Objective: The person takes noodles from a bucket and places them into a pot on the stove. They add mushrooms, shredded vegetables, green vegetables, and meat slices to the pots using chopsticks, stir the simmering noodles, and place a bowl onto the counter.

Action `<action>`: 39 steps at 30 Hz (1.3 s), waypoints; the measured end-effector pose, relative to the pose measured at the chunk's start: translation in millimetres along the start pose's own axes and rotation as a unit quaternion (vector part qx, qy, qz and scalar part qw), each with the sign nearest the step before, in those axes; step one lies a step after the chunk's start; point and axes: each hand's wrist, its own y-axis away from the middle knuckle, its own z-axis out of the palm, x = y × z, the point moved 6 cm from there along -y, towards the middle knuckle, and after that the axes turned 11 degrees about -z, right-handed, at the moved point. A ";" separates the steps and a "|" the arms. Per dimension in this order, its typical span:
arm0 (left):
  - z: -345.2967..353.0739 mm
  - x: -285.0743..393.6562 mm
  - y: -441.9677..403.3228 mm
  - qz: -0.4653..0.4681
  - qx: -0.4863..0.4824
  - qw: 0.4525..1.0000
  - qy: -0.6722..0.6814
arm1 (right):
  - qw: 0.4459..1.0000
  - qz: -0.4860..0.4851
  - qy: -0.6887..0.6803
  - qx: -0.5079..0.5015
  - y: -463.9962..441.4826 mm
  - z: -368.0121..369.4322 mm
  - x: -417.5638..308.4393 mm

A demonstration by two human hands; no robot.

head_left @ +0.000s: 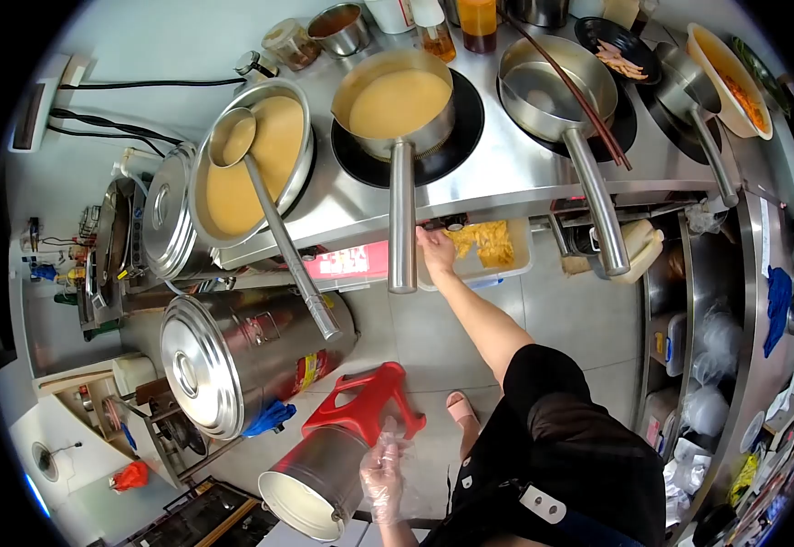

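My right hand (435,248) is bare and reaches to the underside edge of the steel counter (524,187), by a dark control knob; its fingers are partly bent. Just above it, a saucepan of tan broth (397,102) stands on a black round hob, its handle jutting out over the counter edge. Below that edge, beside my right hand, is a plastic tub with yellow food (486,244). My left hand (381,479) wears a clear plastic glove, low in the view near a metal bucket (310,483); its fingers are curled, and whether they hold anything cannot be made out.
A large bowl of broth (233,205) with a ladle (274,219) stands at the counter's left. To the right are a saucepan (543,82) with chopsticks and a black plate (597,36). A lidded steel pot (233,356) and a red stool (369,401) stand below.
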 end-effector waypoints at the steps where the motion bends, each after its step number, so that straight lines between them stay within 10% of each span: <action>1: 0.7 -1.7 0.4 -0.001 0.000 1.000 -0.001 | 1.000 0.001 0.000 0.001 3.8 -1.3 -14.6; 8: -36.3 -25.5 14.7 0.029 0.054 0.998 -0.019 | 0.989 0.088 -0.054 -0.107 70.1 -34.4 -21.0; 12: -123.4 -62.1 49.8 0.105 0.208 0.972 0.028 | 0.874 0.207 0.136 -0.417 181.5 -111.4 23.5; 14: -182.2 -83.1 88.5 0.093 0.346 0.932 0.057 | 0.777 0.231 0.231 -0.538 245.0 -165.5 35.7; 19: -345.7 -190.8 165.1 0.052 0.615 0.783 0.069 | 0.330 -0.118 0.405 -0.844 359.7 -279.8 34.9; 20: -362.6 -204.6 161.6 0.013 0.603 0.795 0.065 | 0.310 -0.128 0.406 -0.850 361.2 -268.7 25.7; 23: -410.3 -265.4 97.9 -0.134 0.471 0.872 -0.014 | 0.428 0.092 0.465 -0.769 349.0 -221.9 -8.9; 31: -432.3 -379.3 -107.7 -0.208 0.182 0.897 -0.345 | 0.773 0.133 0.376 -0.493 305.1 -145.2 -4.7; 37: -433.6 -389.9 -152.4 -0.297 0.118 0.933 -0.162 | 0.722 0.225 0.409 -0.510 408.0 -157.2 5.8; 39: -396.6 -366.5 -153.2 -0.253 0.167 0.898 -0.319 | 0.690 0.220 0.424 -0.544 438.3 -159.0 8.7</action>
